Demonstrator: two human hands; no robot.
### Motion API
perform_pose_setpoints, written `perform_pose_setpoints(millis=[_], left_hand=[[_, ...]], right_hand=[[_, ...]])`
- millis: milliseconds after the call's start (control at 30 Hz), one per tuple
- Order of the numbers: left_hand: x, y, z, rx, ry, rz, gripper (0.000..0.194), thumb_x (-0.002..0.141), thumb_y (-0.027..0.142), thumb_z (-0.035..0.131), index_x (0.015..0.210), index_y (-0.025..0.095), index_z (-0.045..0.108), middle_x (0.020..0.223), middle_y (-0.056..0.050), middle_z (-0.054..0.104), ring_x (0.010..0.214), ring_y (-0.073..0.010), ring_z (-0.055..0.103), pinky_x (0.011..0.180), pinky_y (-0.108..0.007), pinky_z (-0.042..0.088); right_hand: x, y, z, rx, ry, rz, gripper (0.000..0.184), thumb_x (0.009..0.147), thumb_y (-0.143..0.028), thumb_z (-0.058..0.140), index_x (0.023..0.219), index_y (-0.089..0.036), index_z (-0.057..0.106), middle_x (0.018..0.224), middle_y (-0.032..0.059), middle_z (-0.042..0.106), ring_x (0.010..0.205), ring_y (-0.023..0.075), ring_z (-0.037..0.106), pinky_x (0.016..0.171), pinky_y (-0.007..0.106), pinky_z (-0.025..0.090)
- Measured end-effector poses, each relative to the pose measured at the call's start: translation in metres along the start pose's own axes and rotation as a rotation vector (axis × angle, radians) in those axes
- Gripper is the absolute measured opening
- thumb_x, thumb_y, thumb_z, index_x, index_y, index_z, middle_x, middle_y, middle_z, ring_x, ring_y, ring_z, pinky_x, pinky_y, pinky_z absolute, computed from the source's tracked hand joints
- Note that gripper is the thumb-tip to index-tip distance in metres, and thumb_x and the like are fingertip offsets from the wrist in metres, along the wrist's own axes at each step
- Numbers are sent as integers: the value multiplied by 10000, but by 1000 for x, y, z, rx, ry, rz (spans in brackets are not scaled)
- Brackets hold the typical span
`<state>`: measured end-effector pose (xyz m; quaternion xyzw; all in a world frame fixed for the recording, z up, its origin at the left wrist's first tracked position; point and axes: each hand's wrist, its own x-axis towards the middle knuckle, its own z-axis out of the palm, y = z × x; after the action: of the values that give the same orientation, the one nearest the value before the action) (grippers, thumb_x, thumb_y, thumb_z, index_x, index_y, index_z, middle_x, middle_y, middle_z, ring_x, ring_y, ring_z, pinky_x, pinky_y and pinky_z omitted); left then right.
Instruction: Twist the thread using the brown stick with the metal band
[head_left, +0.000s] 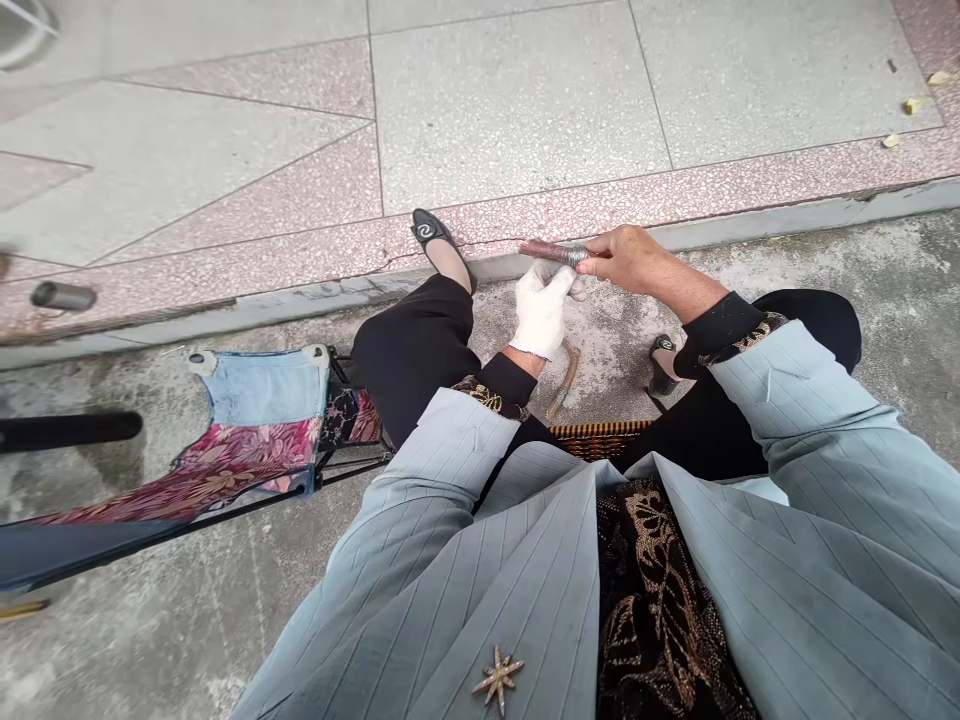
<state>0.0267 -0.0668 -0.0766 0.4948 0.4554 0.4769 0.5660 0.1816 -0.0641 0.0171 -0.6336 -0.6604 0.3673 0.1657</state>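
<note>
My right hand (626, 260), bare, grips one end of a short reddish-brown rod (541, 250) between thumb and fingers. Silvery wire (576, 257) is wound in several turns around the rod near that grip. Just below, my left hand (541, 312) wears a white knit glove; its fingers are curled closed against the coil. The glove hides exactly how they pinch the wire. The rod's free end points left, over the edge of the raised tiled floor.
A sickle-like curved wooden piece (564, 380) lies on the concrete between my feet. A folding chair (262, 420) with patterned cloth stands at left. On the tiled ledge (480, 235) rest my shoe (435, 235) and a grey cylinder (64, 296). A wicker seat edge (604, 440) shows beneath me.
</note>
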Motion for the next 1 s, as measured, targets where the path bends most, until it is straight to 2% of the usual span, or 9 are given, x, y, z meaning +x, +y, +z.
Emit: perform_pose_setpoints(millis=[133, 300, 400, 500, 667, 767, 867, 933, 1000], left_hand=[[1, 4, -2, 25, -74, 20, 293, 884, 472, 662, 907, 182, 630, 766, -20, 660, 732, -139, 659, 711, -287, 548], [-2, 9, -1, -65, -235, -73, 263, 944, 409, 571, 1056, 188, 656, 732, 0, 634, 573, -94, 588, 592, -241, 511], [-7, 15, -3, 111, -380, -80, 196, 918, 314, 553, 966, 175, 683, 662, 14, 588, 533, -94, 533, 532, -226, 448], [-6, 27, -9, 358, -491, 34, 180, 870, 252, 545, 907, 171, 702, 743, -6, 651, 628, -118, 569, 595, -235, 445], [1, 51, -23, 549, -501, 202, 194, 836, 219, 527, 874, 163, 708, 855, -28, 705, 808, -178, 617, 794, -285, 468], [6, 58, -27, 605, -464, 220, 179, 810, 191, 547, 866, 164, 715, 831, -28, 698, 815, -187, 617, 820, -287, 460], [13, 52, -30, 608, -455, 230, 175, 808, 187, 554, 869, 164, 716, 818, -27, 692, 817, -189, 618, 820, -285, 463], [19, 41, -31, 585, -445, 224, 174, 812, 191, 549, 870, 160, 711, 832, -29, 695, 823, -186, 620, 817, -287, 471], [25, 25, -30, 529, -417, 200, 161, 811, 200, 557, 865, 156, 703, 845, -33, 695, 818, -182, 622, 801, -288, 484]], right_hand=[[4, 7, 1, 74, -11, 28, 242, 831, -376, 690, 839, -138, 732, 598, -7, 538, 595, 121, 475, 579, 281, 326], [10, 22, -17, 66, 156, 91, 355, 895, -483, 626, 898, -141, 721, 651, 32, 590, 601, 145, 528, 576, 289, 371], [14, 31, -29, -119, 211, 153, 361, 918, -477, 609, 898, -135, 724, 706, 82, 629, 703, 202, 594, 639, 320, 408], [18, 36, -29, -396, 185, 212, 321, 905, -428, 645, 897, -120, 733, 784, 146, 665, 843, 280, 629, 730, 370, 429], [14, 33, -10, -637, -177, 245, 200, 781, -321, 796, 742, -135, 734, 690, 144, 641, 828, 311, 640, 731, 402, 428], [4, 25, -6, -550, -449, 140, 186, 697, -295, 862, 645, -182, 723, 574, 59, 596, 727, 247, 619, 689, 367, 406], [-5, 18, -13, -342, -704, 52, 171, 705, -326, 847, 657, -200, 742, 528, -4, 578, 597, 160, 545, 629, 313, 372], [-9, 14, -22, -178, -754, 16, 183, 721, -364, 827, 693, -197, 758, 532, -22, 577, 554, 125, 500, 600, 289, 354], [-12, 13, -31, -38, -693, -33, 219, 729, -415, 810, 754, -201, 772, 552, -34, 579, 549, 109, 481, 587, 273, 346]])
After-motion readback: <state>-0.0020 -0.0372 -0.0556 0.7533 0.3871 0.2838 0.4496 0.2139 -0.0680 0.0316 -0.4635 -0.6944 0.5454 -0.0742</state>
